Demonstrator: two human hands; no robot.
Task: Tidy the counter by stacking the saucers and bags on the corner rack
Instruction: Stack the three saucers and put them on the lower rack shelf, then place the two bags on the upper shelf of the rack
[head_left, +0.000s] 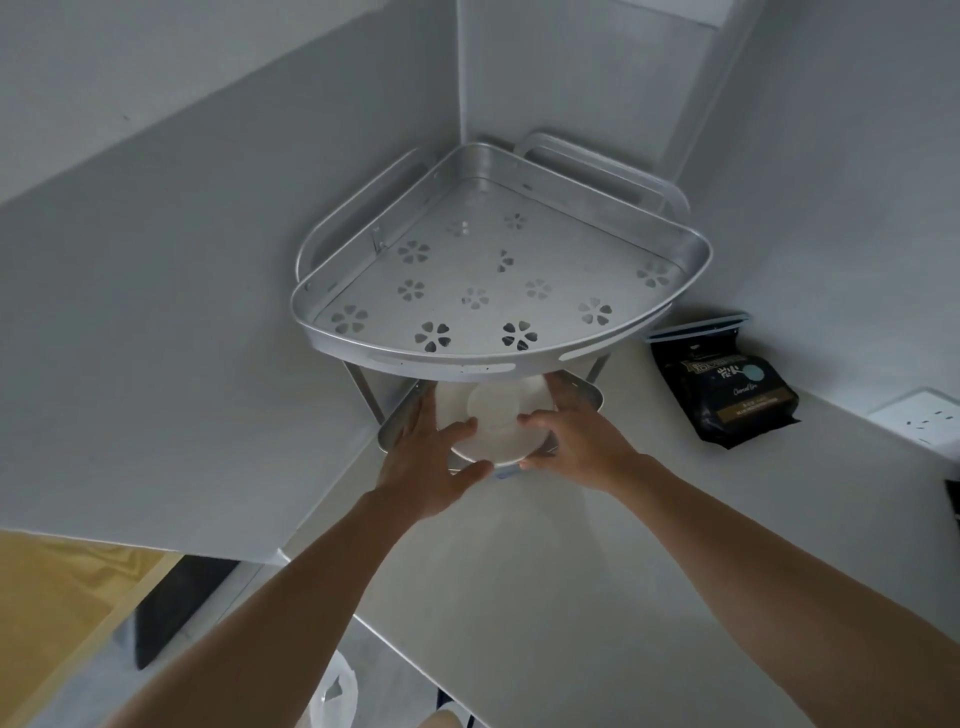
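A silver corner rack (498, 358) with flower-shaped holes stands in the wall corner on the white counter (545, 571); its upper tier holds nothing. White saucers (493, 421) sit stacked at the front of the lower tier (589, 397), partly hidden under the upper tier. My left hand (426, 467) grips the stack's left rim and my right hand (576, 441) grips its right rim. A black bag (722, 384) lies flat on the counter to the right of the rack, apart from both hands.
A white wall socket (924, 421) sits at the right edge beyond the bag. Walls close in the rack on both sides. Below the counter's left edge are a wooden floor (62, 597), a dark object (176, 608) and a white plastic bag (332, 696).
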